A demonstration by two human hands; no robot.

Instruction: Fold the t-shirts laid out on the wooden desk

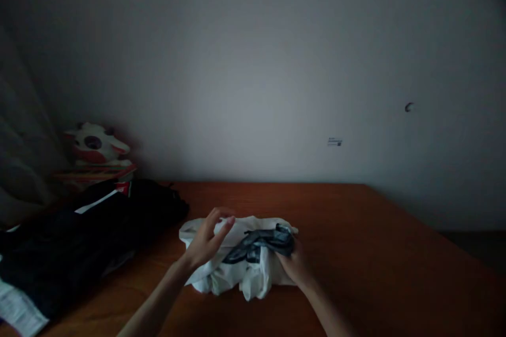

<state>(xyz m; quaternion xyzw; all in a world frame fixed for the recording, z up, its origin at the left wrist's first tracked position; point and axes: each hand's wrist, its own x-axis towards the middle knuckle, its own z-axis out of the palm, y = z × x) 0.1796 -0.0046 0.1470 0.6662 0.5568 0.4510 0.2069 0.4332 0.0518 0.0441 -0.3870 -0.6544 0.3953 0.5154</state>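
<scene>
White cloth (253,276) with a dark print lies bunched on the brown tabletop (356,268), presumably centred so both hands reach it. Left hand (209,237) is over its left part, thumb and fingers parted, apparently holding nothing; right hand (294,264) meets the right edge, perhaps to steady it, but fabric and dim light hide the fingers: cannot tell whether they grip.
</scene>
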